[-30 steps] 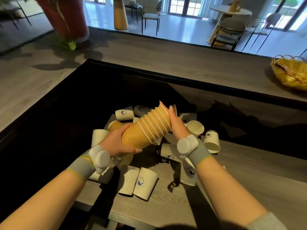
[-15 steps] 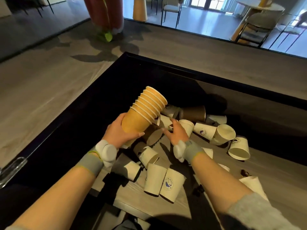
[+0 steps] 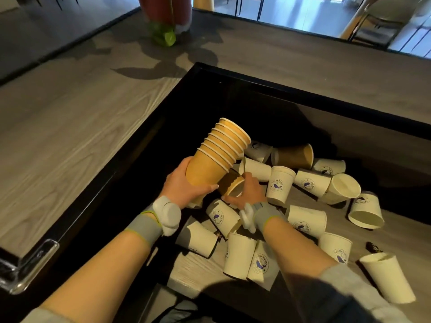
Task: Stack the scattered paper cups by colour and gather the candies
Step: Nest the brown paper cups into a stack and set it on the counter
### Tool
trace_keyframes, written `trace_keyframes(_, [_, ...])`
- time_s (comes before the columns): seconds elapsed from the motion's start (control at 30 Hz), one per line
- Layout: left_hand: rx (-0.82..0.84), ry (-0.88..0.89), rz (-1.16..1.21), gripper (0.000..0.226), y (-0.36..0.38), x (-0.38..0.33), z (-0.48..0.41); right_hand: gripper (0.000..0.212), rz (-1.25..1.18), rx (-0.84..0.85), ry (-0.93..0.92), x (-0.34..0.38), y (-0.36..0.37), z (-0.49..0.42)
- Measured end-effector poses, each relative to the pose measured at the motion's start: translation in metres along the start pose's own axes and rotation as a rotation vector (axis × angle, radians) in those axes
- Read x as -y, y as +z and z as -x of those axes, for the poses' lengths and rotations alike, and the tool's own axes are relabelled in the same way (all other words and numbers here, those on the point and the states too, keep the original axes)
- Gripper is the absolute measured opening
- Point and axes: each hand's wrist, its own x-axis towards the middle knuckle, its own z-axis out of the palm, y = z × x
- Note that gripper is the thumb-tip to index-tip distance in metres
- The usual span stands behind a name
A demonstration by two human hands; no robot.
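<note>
Above the white cups (image 3: 278, 185) scattered on the table (image 3: 408, 241), the left hand (image 3: 182, 187) wraps its fingers round the tilted orange stack (image 3: 217, 155) while the right hand (image 3: 250, 194) pinches a loose orange cup (image 3: 232, 186) just below it, which could jam or crumple if pushed in askew.

Both forearms reach forward, the left hand (image 3: 184, 186) gripping with curled fingers, right hand (image 3: 248, 193) clasping just beside.

red pot (image 3: 163, 8) cut off by the top edge; dark candy (image 3: 373, 247) too small to make out.
</note>
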Motion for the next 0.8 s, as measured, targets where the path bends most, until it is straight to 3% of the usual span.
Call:
trace_keyframes(0.27, [0.006,0.051,0.067,0.094,-0.002,0.000,-0.010,0.072,-0.334,-0.210,-0.048,-0.024,-0.019,0.018])
trace_keyframes(0.4, [0.075,0.101,0.056,0.096,-0.002,-0.004,-0.017,0.054,-0.625,-0.420,0.030,-0.051,-0.051,0.037])
trace_keyframes(0.5, [0.150,0.171,-0.029,0.097,0.005,-0.019,-0.020,0.051,-0.823,-0.663,0.118,-0.073,-0.088,0.049])
trace_keyframes(0.63, [0.311,0.239,-0.165,0.099,0.016,-0.038,-0.021,0.051,-1.085,-0.846,0.188,-0.085,-0.131,0.051])
trace_keyframes(0.7, [0.397,0.282,-0.235,0.100,0.023,-0.049,-0.022,0.048,-1.112,-0.801,0.233,-0.089,-0.143,0.046])
trace_keyframes(0.8, [0.423,0.350,-0.294,0.100,0.036,-0.062,-0.020,0.049,-1.171,-0.595,0.362,-0.086,-0.141,0.043])
